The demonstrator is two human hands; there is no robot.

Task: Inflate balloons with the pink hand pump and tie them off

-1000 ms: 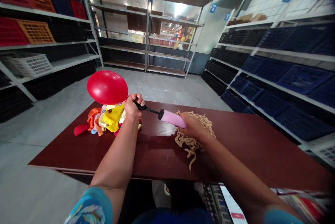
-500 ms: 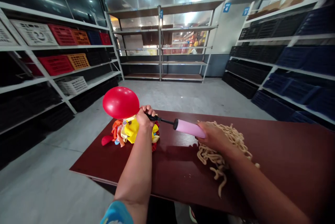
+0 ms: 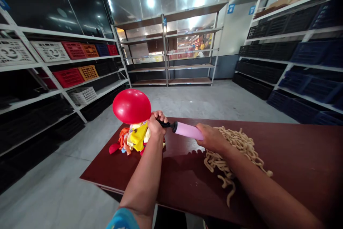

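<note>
A balloon pump (image 3: pixel 187 131) with a pink barrel and black ends is held level above the table between my hands. My left hand (image 3: pixel 157 123) is closed round its black handle end, beside the neck of a red inflated balloon (image 3: pixel 132 106). Around the far end of the pink barrel my right hand (image 3: pixel 211 138) is wrapped. The balloon's neck is hidden by my left fingers. Under the balloon lies a pile of uninflated balloons (image 3: pixel 137 138) in yellow, orange, red and white. Below my right forearm is a heap of beige, noodle-like twisted strands (image 3: pixel 241 143).
The dark red-brown table (image 3: pixel 182 186) stretches in front of me. White shelving on the left holds coloured crates (image 3: pixel 68 78); dark blue and black crates (image 3: pixel 316 82) fill the right racks. A grey metal rack (image 3: pixel 166 68) stands at the back.
The pump's rod has slid in: my right hand and the pink barrel have come closer to my left hand. The view has shifted slightly, and the balloon looks a little larger.
</note>
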